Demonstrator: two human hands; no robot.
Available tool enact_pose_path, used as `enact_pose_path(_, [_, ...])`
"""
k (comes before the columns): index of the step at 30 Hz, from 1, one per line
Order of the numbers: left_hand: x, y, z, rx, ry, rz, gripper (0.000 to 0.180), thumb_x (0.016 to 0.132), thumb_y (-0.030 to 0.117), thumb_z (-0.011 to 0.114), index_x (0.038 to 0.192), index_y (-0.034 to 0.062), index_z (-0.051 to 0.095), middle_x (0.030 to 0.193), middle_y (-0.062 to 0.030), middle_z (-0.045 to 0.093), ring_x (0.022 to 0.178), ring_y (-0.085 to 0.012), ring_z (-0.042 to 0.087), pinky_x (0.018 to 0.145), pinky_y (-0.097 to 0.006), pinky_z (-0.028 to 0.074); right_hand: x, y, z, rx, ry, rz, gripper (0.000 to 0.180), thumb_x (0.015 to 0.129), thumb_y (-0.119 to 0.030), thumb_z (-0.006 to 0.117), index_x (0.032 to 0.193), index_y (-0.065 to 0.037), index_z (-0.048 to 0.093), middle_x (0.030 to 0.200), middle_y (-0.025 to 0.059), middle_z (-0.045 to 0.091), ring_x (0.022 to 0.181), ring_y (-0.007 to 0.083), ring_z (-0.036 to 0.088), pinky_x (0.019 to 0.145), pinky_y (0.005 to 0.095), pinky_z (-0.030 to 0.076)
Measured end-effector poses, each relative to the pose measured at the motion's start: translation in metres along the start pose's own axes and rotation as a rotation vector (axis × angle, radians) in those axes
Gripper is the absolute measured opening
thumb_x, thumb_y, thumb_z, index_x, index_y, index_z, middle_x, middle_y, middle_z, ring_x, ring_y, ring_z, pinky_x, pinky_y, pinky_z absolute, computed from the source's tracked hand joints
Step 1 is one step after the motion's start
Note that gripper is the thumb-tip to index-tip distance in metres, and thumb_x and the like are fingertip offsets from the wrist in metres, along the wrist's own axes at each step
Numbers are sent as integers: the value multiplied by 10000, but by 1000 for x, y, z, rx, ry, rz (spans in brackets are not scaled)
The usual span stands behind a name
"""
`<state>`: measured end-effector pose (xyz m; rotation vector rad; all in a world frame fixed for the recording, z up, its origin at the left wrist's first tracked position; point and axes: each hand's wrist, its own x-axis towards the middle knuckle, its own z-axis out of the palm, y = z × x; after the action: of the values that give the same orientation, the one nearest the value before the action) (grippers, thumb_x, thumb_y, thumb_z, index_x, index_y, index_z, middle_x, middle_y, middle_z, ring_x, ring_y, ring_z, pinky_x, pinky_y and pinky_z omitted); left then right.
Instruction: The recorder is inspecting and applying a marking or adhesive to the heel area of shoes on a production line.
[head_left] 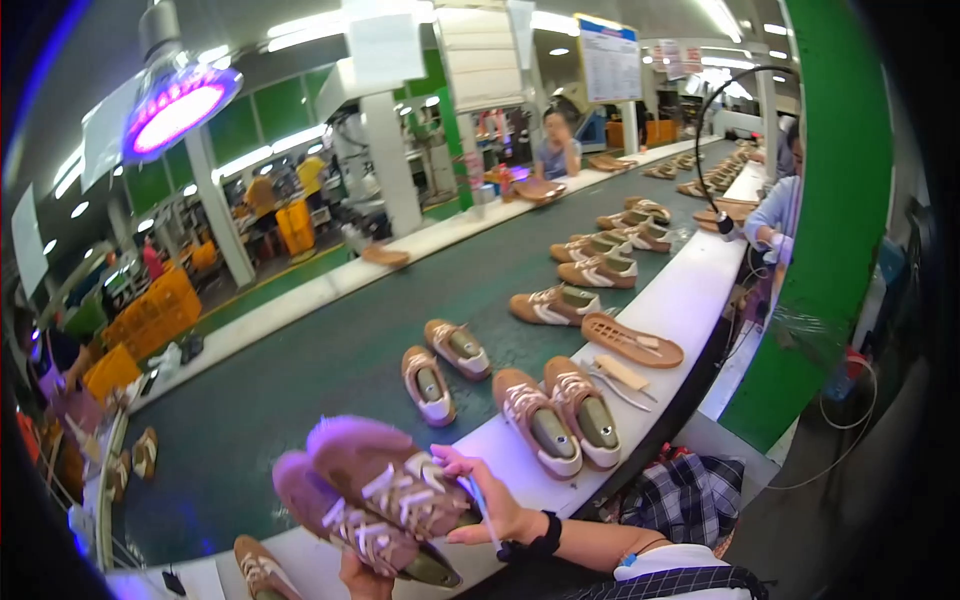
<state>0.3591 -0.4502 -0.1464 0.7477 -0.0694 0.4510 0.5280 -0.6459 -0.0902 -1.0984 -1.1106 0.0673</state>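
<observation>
A pair of tan sneakers [395, 490] with white laces is held side by side above the near white ledge, toes pointing up and left. Purple light falls on the toes. Under the heel end of the nearer shoe is my left hand [366, 576], closed on it and partly cut off by the lower edge. My right hand [490, 492] grips the other shoe by its side. A slim pale stick-like tool [484, 508] also lies against its fingers; its kind I cannot make out. Dark green forms fill the shoe openings.
Another sneaker pair [560, 425] stands on the white ledge [705, 265], beside a loose sole [632, 340] and pliers-like tool [612, 380]. More shoes [590, 255] line the dark green conveyor belt [300, 375]. A purple lamp [180, 105] hangs upper left. Co-workers [558, 150] sit along the belt.
</observation>
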Motion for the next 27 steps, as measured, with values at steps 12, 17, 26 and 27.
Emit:
enact_pose_path(12, [-4,-9,4,104,171,30,598,887,378,610,1321,24,401,1077,-150,581,885,-269,589,762,-428,523,-24,30,-11,65,-93,377,1003,692,-383,839,1436,22,304,1372,146,449,1292,225,421,1105,346,312])
enact_pose_path(17, [-11,-10,2,92,199,7,527,911,357,580,1288,23,426,1070,-153,580,854,-256,584,770,-410,524,-24,30,-7,73,-84,389,1006,692,-387,835,1441,19,300,1372,149,442,1300,227,411,1110,350,304])
enact_pose_path(26, [-13,-7,-2,119,82,6,421,948,332,502,1240,33,452,1106,-136,556,947,-262,567,831,-380,512,-7,32,-23,364,-199,445,1101,637,-475,834,1452,16,281,1378,126,437,1297,214,413,1106,346,305])
enact_pose_path(27, [-13,-7,-4,113,57,-10,431,946,322,503,1259,31,446,1136,-140,552,996,-269,565,865,-393,506,-2,32,-29,416,-241,502,1106,628,-477,835,1451,15,283,1374,122,442,1293,211,416,1105,346,307])
